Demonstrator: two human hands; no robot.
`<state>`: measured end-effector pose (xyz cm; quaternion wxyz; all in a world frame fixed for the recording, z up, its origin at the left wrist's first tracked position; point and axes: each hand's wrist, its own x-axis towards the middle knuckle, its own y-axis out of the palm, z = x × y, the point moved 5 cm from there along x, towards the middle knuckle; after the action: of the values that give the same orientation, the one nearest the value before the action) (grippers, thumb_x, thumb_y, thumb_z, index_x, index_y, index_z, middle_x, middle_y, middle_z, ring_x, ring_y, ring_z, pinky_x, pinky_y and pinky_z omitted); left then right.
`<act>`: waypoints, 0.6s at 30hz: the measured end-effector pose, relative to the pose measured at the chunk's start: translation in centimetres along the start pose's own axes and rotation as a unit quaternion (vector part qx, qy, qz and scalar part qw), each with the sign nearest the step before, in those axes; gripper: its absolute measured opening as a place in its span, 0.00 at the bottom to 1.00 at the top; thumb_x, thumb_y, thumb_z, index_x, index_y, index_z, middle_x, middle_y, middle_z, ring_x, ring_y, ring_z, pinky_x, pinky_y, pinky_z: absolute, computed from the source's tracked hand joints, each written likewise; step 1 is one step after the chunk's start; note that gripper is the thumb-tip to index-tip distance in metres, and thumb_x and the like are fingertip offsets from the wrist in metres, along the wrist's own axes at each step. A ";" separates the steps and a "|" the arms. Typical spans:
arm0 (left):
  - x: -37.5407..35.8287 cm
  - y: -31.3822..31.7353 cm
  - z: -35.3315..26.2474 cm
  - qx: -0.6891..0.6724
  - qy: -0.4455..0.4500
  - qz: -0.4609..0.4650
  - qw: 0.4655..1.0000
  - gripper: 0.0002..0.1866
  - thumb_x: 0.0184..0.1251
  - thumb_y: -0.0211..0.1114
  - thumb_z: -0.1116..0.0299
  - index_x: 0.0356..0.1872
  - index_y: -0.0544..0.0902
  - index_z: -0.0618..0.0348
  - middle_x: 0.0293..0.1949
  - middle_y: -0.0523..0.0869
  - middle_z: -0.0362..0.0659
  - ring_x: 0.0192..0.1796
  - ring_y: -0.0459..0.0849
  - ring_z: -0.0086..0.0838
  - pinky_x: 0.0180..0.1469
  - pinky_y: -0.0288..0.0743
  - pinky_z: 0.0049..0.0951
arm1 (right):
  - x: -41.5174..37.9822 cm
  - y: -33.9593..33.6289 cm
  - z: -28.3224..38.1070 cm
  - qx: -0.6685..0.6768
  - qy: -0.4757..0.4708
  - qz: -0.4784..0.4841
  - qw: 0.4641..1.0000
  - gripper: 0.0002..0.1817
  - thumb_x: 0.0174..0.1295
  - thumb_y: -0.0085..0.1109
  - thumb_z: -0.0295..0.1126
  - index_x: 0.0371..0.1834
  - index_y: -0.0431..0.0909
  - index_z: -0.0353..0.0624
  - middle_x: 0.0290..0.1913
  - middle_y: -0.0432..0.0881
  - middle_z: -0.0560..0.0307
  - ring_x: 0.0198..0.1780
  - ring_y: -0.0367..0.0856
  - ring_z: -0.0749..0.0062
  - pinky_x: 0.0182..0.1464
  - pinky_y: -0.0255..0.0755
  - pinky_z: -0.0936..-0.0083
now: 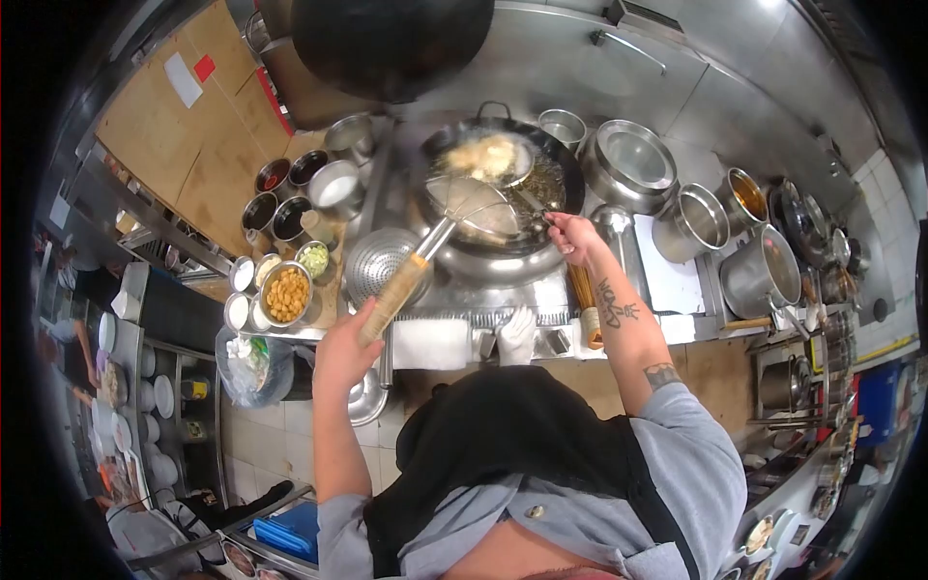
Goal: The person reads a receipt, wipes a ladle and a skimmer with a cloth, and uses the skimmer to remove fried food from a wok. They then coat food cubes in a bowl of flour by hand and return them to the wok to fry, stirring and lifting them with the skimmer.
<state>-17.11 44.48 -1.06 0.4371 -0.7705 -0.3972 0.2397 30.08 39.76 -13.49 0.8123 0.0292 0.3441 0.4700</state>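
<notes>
My left hand (345, 348) is wrapped round the wooden handle of a wire skimmer (472, 207). The skimmer's mesh hangs over the near left part of a black wok (570, 174). Pale, foamy pieces of food (483, 155) sit in bubbling oil at the wok's far side. With closed fingers, my right hand (572, 238) grips a ladle (535, 201) by its handle at the wok's right rim. The ladle's bowl is beside the food, partly blurred. Below the skimmer's handle, a perforated metal strainer (377, 263) rests left of the wok.
Left stand sauce pots (336, 186) and a bowl of golden chunks (285, 294). Steel pots (692, 222) and a lidded pot (633, 159) line the right. A bamboo brush (585, 309) and white towel (432, 344) lie along the front edge. Other people's arms (85, 353) show far left.
</notes>
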 end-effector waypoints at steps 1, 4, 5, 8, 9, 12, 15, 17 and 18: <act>-0.2 0.3 0.2 -0.008 -0.005 0.000 1.000 0.38 0.53 0.72 0.65 0.70 0.72 0.40 0.45 0.82 0.51 0.49 0.82 0.48 0.53 0.75 0.42 | -0.1 0.2 0.1 0.019 -0.006 0.010 1.000 0.12 0.76 0.37 0.27 0.57 0.68 0.41 0.25 0.72 0.60 0.16 0.57 0.83 0.14 0.47 0.82; -0.2 1.4 1.2 -0.026 -0.011 -0.005 1.000 0.38 0.52 0.72 0.67 0.69 0.73 0.42 0.45 0.82 0.51 0.48 0.81 0.48 0.53 0.75 0.42 | -0.1 0.0 -0.2 0.044 -0.020 0.009 0.999 0.12 0.76 0.37 0.28 0.57 0.69 0.42 0.24 0.71 0.62 0.16 0.56 0.83 0.14 0.47 0.82; -0.3 1.8 1.6 -0.032 -0.012 -0.007 0.999 0.38 0.52 0.72 0.67 0.69 0.73 0.42 0.45 0.82 0.52 0.48 0.81 0.48 0.52 0.75 0.42 | -0.2 -0.2 -0.2 0.044 -0.032 -0.003 0.999 0.12 0.76 0.37 0.28 0.57 0.69 0.43 0.24 0.71 0.62 0.16 0.56 0.84 0.14 0.47 0.82; -0.2 2.4 2.2 -0.068 0.000 -0.027 0.997 0.37 0.52 0.72 0.68 0.69 0.73 0.45 0.44 0.82 0.53 0.48 0.81 0.49 0.52 0.75 0.42 | -1.3 -0.5 -0.2 0.030 -0.065 -0.056 0.996 0.13 0.75 0.39 0.29 0.59 0.70 0.45 0.24 0.71 0.63 0.16 0.57 0.83 0.15 0.48 0.82; -0.1 2.7 2.5 -0.075 0.003 -0.031 0.997 0.37 0.52 0.72 0.68 0.69 0.74 0.45 0.43 0.82 0.53 0.48 0.81 0.49 0.52 0.74 0.42 | -1.5 -0.7 -0.1 -0.003 -0.072 -0.069 0.995 0.14 0.75 0.40 0.29 0.59 0.70 0.46 0.24 0.71 0.63 0.16 0.57 0.83 0.15 0.48 0.82; 0.2 3.4 3.2 -0.086 0.012 -0.037 0.996 0.37 0.52 0.72 0.68 0.68 0.74 0.48 0.43 0.82 0.54 0.48 0.81 0.49 0.52 0.74 0.42 | -2.5 -2.6 0.9 -0.063 -0.087 -0.104 0.989 0.18 0.73 0.43 0.29 0.64 0.72 0.45 0.24 0.74 0.61 0.16 0.61 0.81 0.15 0.53 0.79; 0.3 3.8 3.3 -0.081 0.017 -0.038 0.996 0.37 0.52 0.72 0.68 0.68 0.73 0.49 0.43 0.82 0.54 0.47 0.81 0.50 0.52 0.74 0.42 | -2.5 -3.7 1.3 -0.213 -0.135 -0.148 0.956 0.20 0.73 0.44 0.30 0.65 0.73 0.44 0.25 0.76 0.59 0.17 0.66 0.79 0.15 0.57 0.77; 0.3 3.9 3.1 -0.082 0.024 -0.038 0.996 0.37 0.52 0.72 0.68 0.69 0.73 0.49 0.43 0.82 0.54 0.48 0.81 0.49 0.53 0.75 0.42 | -3.2 -4.0 1.8 -0.270 -0.157 -0.181 0.933 0.19 0.72 0.46 0.29 0.64 0.76 0.41 0.30 0.81 0.54 0.25 0.75 0.74 0.25 0.69 0.74; 0.3 3.9 3.1 -0.082 0.022 -0.038 0.996 0.37 0.52 0.72 0.69 0.69 0.73 0.49 0.43 0.82 0.54 0.48 0.81 0.49 0.53 0.75 0.42 | -3.4 -3.8 2.1 -0.301 -0.171 -0.203 0.916 0.19 0.71 0.47 0.28 0.63 0.77 0.40 0.33 0.83 0.52 0.28 0.79 0.70 0.30 0.73 0.72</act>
<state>-17.58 45.01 -5.98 0.3899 -0.7933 -0.4348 0.1720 33.10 35.54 -11.46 0.9072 -0.2070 0.0407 0.3641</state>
